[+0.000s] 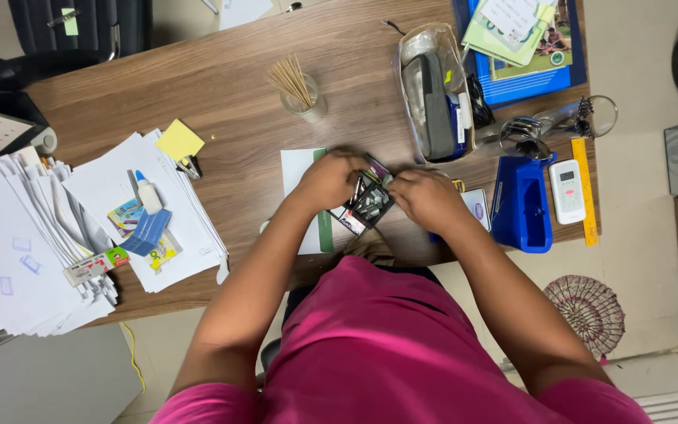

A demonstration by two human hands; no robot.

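Note:
Both my hands meet over a small black box of metal clips (369,206) near the front edge of the wooden desk (229,86). My left hand (329,179) grips the box's left side, fingers curled around it. My right hand (427,199) holds its right side. The box sits partly over a white sheet with a green stripe (301,169). What the fingertips pinch inside the box is hidden.
A stack of white papers (33,235) with a glue bottle (147,193), sticky notes and a stapler box lies at left. A glass of wooden sticks (301,90), a clear pouch (433,94), a blue holder (521,206), a white remote (567,191) and a yellow ruler (585,192) sit at right.

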